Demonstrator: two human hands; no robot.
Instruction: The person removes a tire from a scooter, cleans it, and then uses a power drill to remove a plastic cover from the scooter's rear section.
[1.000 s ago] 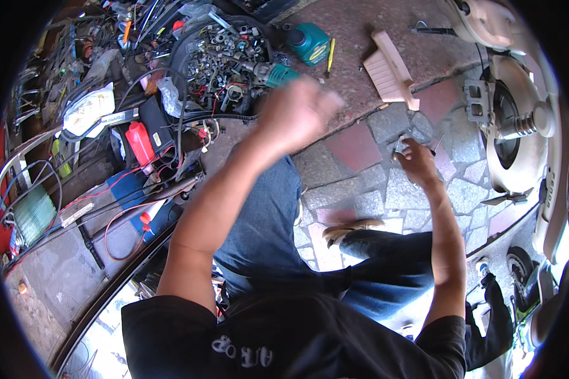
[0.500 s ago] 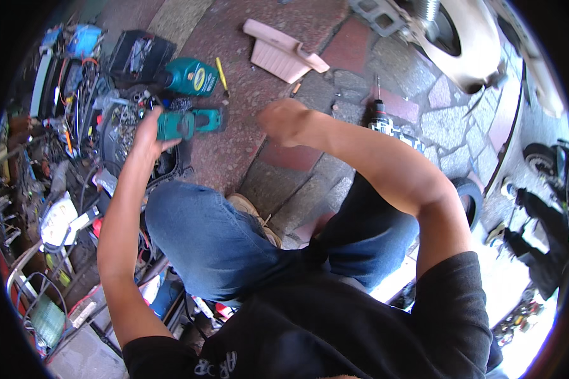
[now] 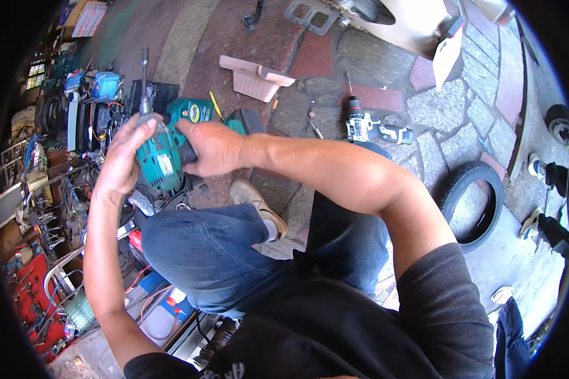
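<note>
A green cordless power tool [image 3: 160, 163] is held at left, above the clutter, with a long metal socket shaft [image 3: 145, 79] pointing away from me. My left hand [image 3: 121, 151] wraps round the front of its body near the shaft. My right hand [image 3: 212, 146] is closed round its grip, with the battery end [image 3: 243, 123] showing past it. Just beyond them lie a teal bottle [image 3: 193, 108] and a thin yellow tool [image 3: 215, 104].
Tools and cables [image 3: 50, 208] pile up at left. A pink plastic piece [image 3: 255, 80], a white-and-black drill [image 3: 370, 127] and a loose tyre [image 3: 442, 208] lie to the right. Pale machinery [image 3: 401, 31] stands at top right. Another person's dark-trousered legs [image 3: 553, 237] show at far right.
My hands have come together on the green power tool, which has been lifted and turned shaft-away. The right hand swung left from the paving. The view has turned and shifted.
</note>
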